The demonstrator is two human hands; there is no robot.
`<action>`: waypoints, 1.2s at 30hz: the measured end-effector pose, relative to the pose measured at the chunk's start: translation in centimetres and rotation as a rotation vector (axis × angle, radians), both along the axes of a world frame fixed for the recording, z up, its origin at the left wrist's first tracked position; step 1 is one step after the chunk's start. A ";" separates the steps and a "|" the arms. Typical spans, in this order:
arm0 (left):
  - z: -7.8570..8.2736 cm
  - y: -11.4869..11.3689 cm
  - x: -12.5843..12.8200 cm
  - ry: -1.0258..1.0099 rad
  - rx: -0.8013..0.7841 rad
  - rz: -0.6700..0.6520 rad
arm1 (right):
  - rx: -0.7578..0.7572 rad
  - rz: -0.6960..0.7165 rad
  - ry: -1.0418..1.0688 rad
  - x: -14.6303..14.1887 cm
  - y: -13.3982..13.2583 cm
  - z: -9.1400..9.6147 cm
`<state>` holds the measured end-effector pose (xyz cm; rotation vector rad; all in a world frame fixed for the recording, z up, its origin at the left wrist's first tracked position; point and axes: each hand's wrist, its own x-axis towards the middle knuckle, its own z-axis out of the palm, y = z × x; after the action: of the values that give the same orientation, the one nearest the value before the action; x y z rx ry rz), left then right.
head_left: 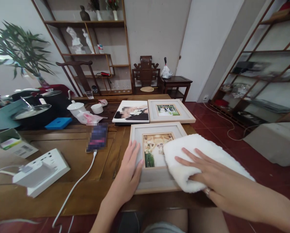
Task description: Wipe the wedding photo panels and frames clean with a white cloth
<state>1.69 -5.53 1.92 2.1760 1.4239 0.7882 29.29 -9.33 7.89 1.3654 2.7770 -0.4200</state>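
Note:
A light wood picture frame (157, 189) lies flat at the table's front edge, with a small photo (148, 155) inside a pale mat. My left hand (128, 173) rests along the frame's left side, fingers stretched out and thumb on its face. On the right, my right hand (205, 171) holds a fluffy white cloth (195, 145) against the frame, its fingers spread over the top and a fold of cloth at the thumb. The cloth hides the frame's right part. Behind it lie a second frame (181, 114) and a photo album or panel (120, 108).
On the wooden table (86, 194) stand a white power strip (48, 171), a charging phone (96, 137), a blue box (58, 123), a white teapot (76, 107) and dark pots (35, 111). A white cable (77, 183) runs over the front edge.

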 end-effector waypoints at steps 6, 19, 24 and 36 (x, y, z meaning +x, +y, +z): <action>0.2 0.3 0.0 0.067 0.028 -0.081 | -0.059 -0.321 0.213 4.0 3.0 -0.2; 0.2 0.2 0.0 0.052 0.062 -0.065 | 0.585 0.015 0.156 -6.9 13.1 -0.1; 0.3 0.3 0.0 0.037 0.049 -0.067 | 0.488 0.242 -0.044 -10.7 14.2 -1.7; -0.1 0.4 -0.2 0.046 0.036 -0.069 | 0.487 0.026 -0.210 -3.3 12.0 -1.4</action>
<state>1.45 -5.13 1.84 2.2718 1.3585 0.7495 25.94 2.62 6.50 1.3417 2.8158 0.4075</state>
